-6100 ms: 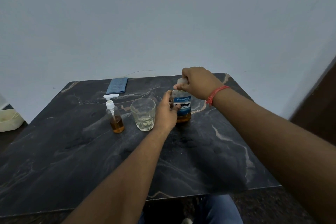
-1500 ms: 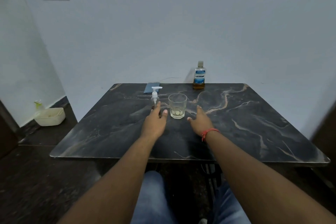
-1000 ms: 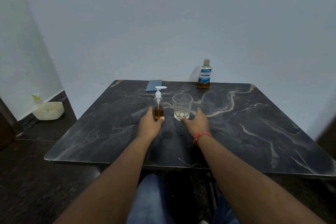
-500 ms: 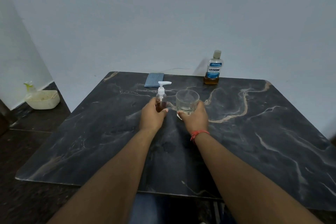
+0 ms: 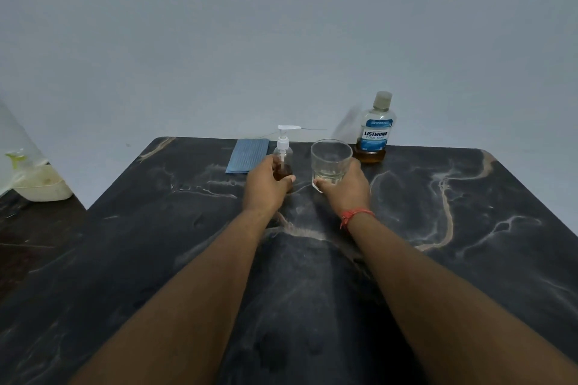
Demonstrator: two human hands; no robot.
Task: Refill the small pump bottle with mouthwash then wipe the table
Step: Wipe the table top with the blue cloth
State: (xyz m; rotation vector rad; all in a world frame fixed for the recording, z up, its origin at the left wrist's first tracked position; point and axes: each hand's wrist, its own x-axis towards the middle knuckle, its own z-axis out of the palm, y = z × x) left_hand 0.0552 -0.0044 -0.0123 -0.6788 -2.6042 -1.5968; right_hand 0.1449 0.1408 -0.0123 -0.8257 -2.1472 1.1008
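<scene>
A small clear pump bottle [image 5: 284, 150] with a white pump and amber liquid at its bottom stands on the dark marble table [image 5: 469, 212]. My left hand [image 5: 266, 186] is wrapped around its lower part. Just to its right stands a clear glass tumbler [image 5: 331, 157] with a little pale liquid, and my right hand [image 5: 344, 189] grips its base. A capped mouthwash bottle [image 5: 375, 130] with a blue label stands at the table's far edge, behind the glass. A folded blue cloth [image 5: 248, 156] lies flat at the far edge, left of the pump bottle.
A pale wall rises right behind the table. On the dark floor to the left sits a cream plastic tub [image 5: 40, 184]. A red thread band [image 5: 356, 215] circles my right wrist.
My hands closed around the pump bottle and the glass, having earlier rested flat on the table in front of them. The view has drawn closer to the table.
</scene>
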